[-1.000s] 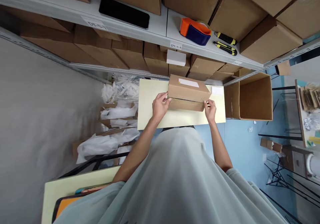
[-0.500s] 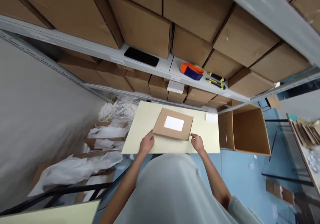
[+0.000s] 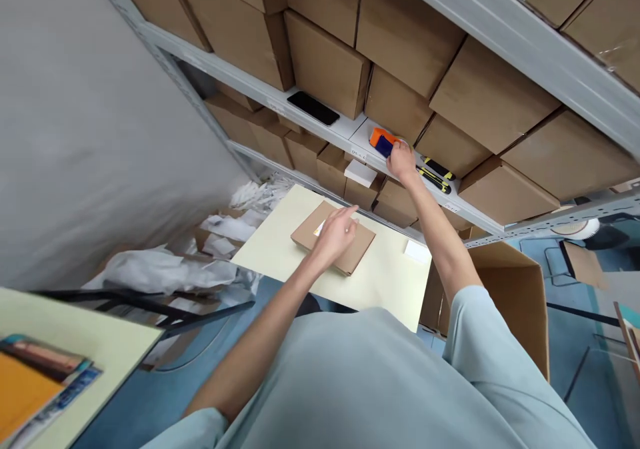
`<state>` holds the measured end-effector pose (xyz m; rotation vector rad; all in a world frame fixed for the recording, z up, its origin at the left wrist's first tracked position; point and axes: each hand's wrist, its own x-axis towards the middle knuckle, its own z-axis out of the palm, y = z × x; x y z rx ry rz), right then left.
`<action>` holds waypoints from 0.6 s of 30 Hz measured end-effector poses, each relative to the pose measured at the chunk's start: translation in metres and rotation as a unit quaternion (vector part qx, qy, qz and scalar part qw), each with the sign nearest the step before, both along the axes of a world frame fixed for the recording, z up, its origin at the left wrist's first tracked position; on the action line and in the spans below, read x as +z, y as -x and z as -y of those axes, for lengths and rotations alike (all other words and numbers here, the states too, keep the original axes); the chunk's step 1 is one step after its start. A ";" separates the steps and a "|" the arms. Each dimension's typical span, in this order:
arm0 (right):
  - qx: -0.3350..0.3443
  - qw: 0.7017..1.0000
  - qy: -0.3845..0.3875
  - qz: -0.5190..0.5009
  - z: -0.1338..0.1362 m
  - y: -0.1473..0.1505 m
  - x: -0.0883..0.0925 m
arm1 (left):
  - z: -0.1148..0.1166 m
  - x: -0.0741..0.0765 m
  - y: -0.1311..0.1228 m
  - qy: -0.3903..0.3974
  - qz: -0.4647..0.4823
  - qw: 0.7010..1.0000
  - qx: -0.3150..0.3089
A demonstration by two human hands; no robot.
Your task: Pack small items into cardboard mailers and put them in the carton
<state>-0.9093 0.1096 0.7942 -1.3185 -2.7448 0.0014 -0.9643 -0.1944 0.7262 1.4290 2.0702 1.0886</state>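
A flat brown cardboard box with a white label lies on a small pale yellow table. My left hand rests flat on top of the box, fingers stretched out. My right hand reaches up to the grey shelf and closes over the orange and blue tape dispenser lying there. Its fingers curl onto the dispenser's right end. Two yellow-and-black utility knives lie just right of that hand.
A black phone lies on the shelf to the left. Brown cartons fill the shelves. An open carton stands right of the table; white wrapping is heaped to its left. A white label lies on the table.
The box was set down flat on the table. My left hand moved onto its top, and my right hand left the table and rose to the tape dispenser. The view tilted up.
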 end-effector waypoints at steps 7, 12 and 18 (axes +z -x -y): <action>-0.044 0.996 0.080 -0.004 -0.031 0.015 -0.007 | 0.059 -0.008 -0.068 -0.043 0.041 0.997 0.045; 0.066 0.970 0.077 -0.220 0.014 -0.030 -0.052 | 0.100 -0.047 -0.083 -0.027 0.113 0.983 0.143; 0.030 0.746 0.508 -0.430 0.214 -0.142 -0.149 | 0.116 -0.077 -0.123 -0.058 0.183 0.956 0.222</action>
